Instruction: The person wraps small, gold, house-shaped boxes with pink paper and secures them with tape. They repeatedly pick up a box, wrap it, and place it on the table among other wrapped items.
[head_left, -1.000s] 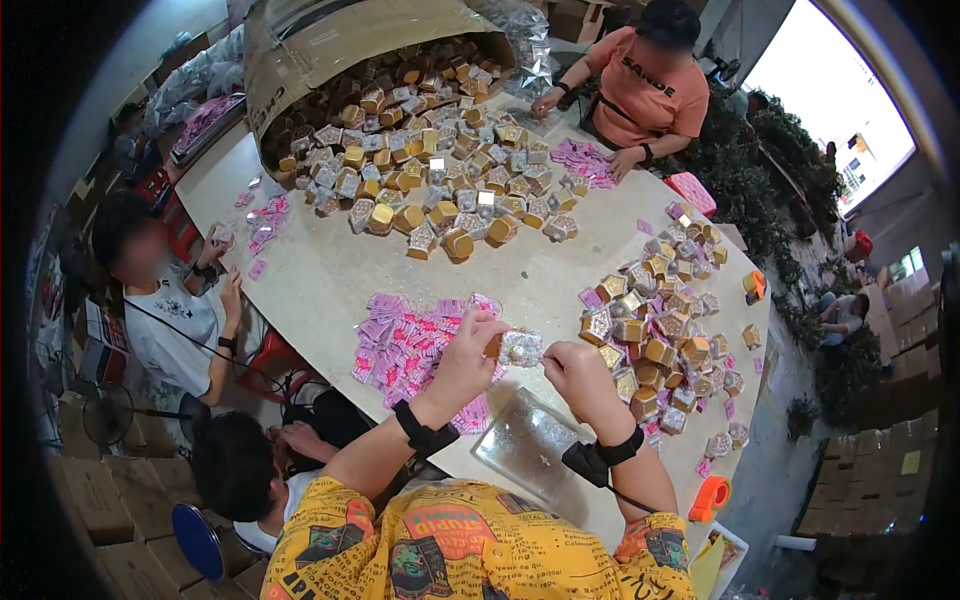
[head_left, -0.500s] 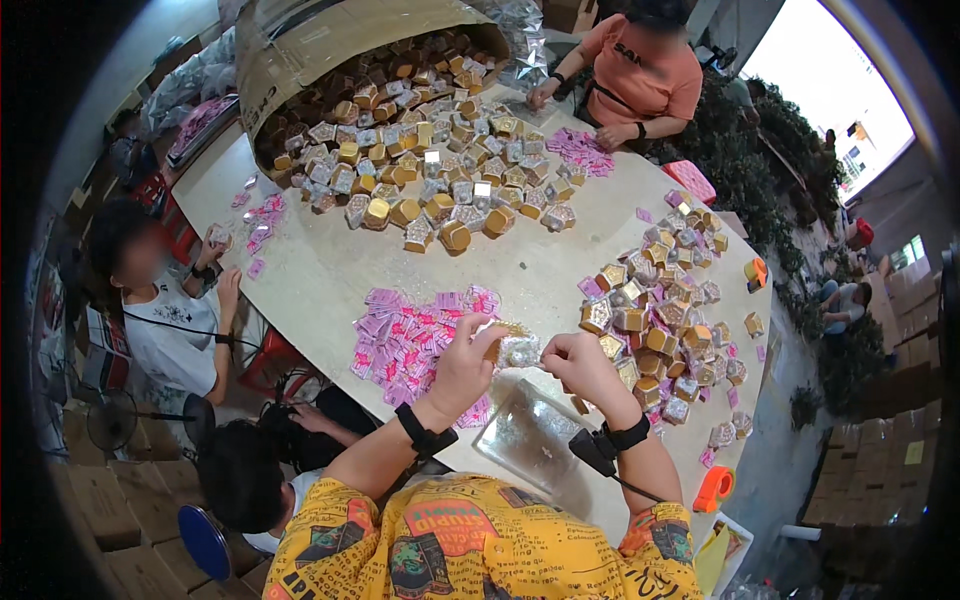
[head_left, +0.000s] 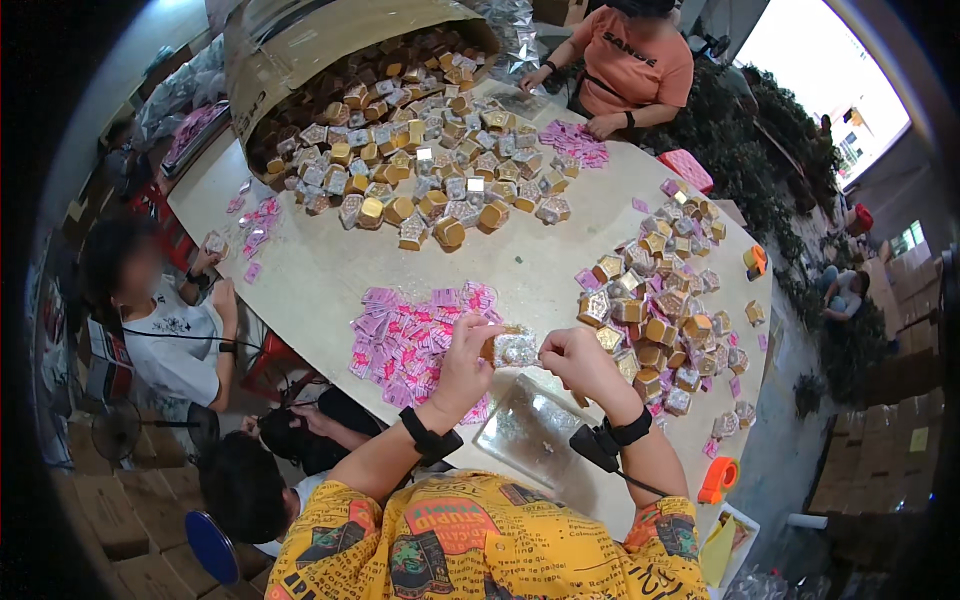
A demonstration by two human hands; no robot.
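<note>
1. Both forearms rise from the lower edge and meet above the near side of the table [head_left: 330,270], wrists bent inward, each with a dark band.
2. Left hand [head_left: 465,355]: fingers curled narrow, thumb and fingertips pinching the left end of a small box [head_left: 512,348].
3. Right hand [head_left: 575,362]: fingers likewise bunched close, gripping the same box at its right end — the two hands nearly touch across it.
4. That box is small and faceted, gold at the edges with a shiny silver, glittery face turned up; it is held off the tabletop, between the hands.
5. Just beyond it lies a spread of pink labels [head_left: 410,335]; a clear plastic sheet [head_left: 535,430] lies flat below the hands.
6. To the right sits a heap of gold boxes [head_left: 660,310] — a larger heap [head_left: 420,170] spills from a cardboard carton [head_left: 300,40] at the far end.
</note>
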